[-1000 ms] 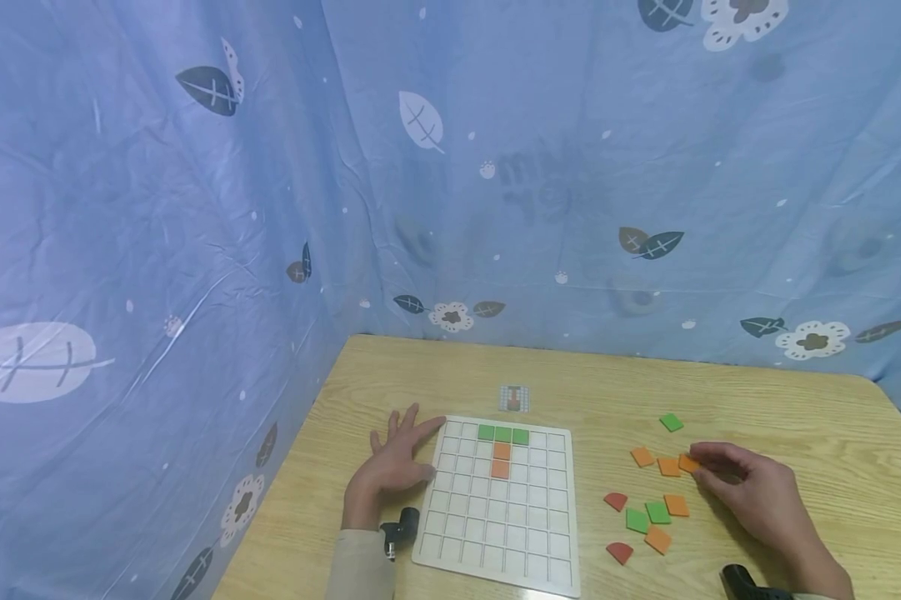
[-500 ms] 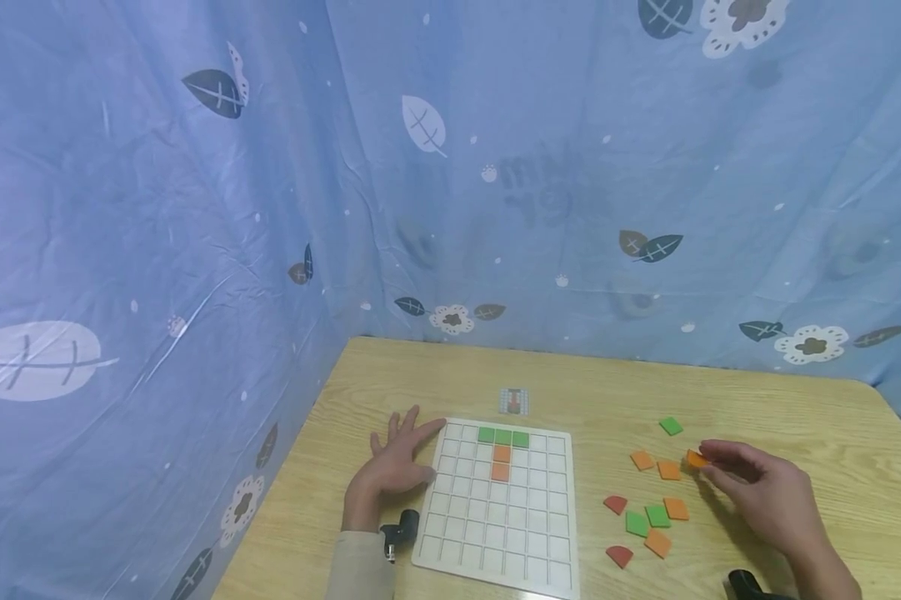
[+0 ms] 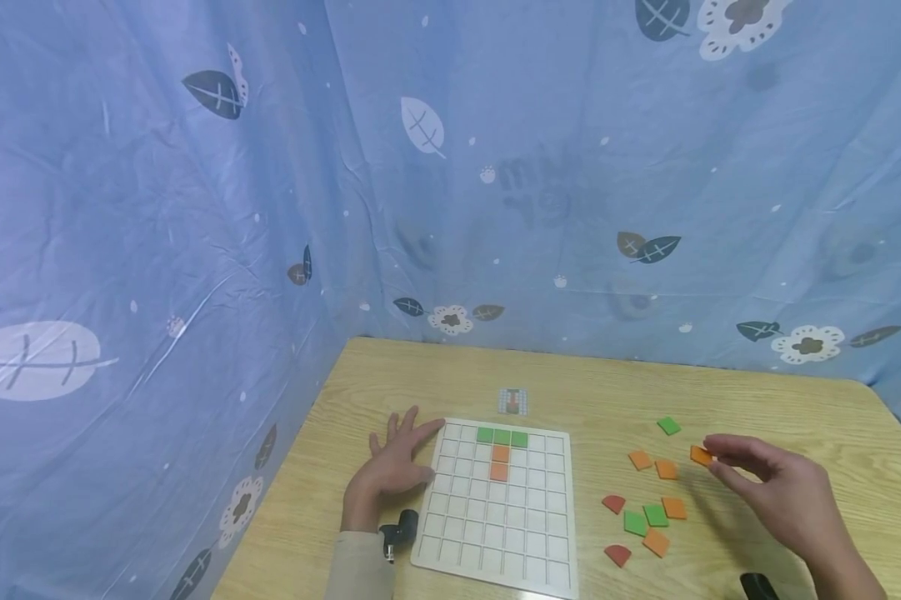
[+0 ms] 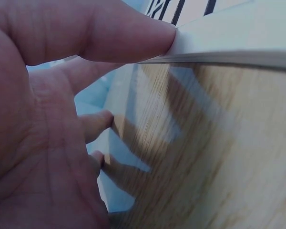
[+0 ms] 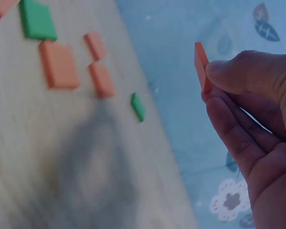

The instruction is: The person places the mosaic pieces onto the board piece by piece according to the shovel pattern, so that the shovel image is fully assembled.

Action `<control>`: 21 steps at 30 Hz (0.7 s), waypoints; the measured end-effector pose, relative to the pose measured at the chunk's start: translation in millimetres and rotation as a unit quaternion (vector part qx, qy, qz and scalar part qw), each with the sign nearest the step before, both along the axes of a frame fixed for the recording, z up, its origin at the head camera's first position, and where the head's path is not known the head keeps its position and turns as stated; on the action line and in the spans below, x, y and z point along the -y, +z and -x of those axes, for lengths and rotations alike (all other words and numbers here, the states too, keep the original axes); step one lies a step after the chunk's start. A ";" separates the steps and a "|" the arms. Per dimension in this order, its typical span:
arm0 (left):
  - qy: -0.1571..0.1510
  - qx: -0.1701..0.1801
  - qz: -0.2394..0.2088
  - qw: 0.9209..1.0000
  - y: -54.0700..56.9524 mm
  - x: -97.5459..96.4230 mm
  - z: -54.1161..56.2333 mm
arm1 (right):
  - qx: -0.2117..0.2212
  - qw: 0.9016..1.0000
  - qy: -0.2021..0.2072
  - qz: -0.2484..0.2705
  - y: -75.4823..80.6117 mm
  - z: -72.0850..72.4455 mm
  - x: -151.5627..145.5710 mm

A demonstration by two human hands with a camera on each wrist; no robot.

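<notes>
Between thumb and fingertips my right hand (image 3: 783,492) pinches an orange square tile (image 3: 701,455), held up off the table; the right wrist view shows that tile (image 5: 201,69) nearly edge-on. My left hand (image 3: 392,467) rests at the left side of a white grid board (image 3: 495,525), its thumb and index fingertip touching the edge and its fingers spread. In the left wrist view, the thumb (image 4: 133,33) meets the board's rim (image 4: 238,56). Three green tiles (image 3: 503,437) form a row at the board's top, with two orange tiles (image 3: 500,462) in a column below the middle one.
Loose orange, green and red pieces lie right of the board, among them a green tile (image 3: 669,426), an orange tile (image 3: 673,508) and a red quarter-round piece (image 3: 618,556). A small pattern card (image 3: 513,401) lies behind the board. A blue curtain (image 3: 540,208) surrounds the wooden table (image 3: 593,383).
My right hand has lifted the orange tile off the table, away from the neighbouring orange one, and moved slightly right with it. The left hand and board have stayed put.
</notes>
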State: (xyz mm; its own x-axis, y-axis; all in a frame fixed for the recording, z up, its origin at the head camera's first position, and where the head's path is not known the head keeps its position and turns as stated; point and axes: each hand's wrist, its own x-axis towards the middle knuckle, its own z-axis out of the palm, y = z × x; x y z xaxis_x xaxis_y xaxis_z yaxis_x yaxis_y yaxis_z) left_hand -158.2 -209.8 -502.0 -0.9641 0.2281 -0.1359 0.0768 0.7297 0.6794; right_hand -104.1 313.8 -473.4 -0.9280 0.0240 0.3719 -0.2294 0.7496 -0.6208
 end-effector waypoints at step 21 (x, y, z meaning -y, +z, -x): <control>0.002 0.004 0.005 1.000 -0.4 -0.1 0.8 | -0.038 0.997 0.064 0.030 40.8 3.8 39.1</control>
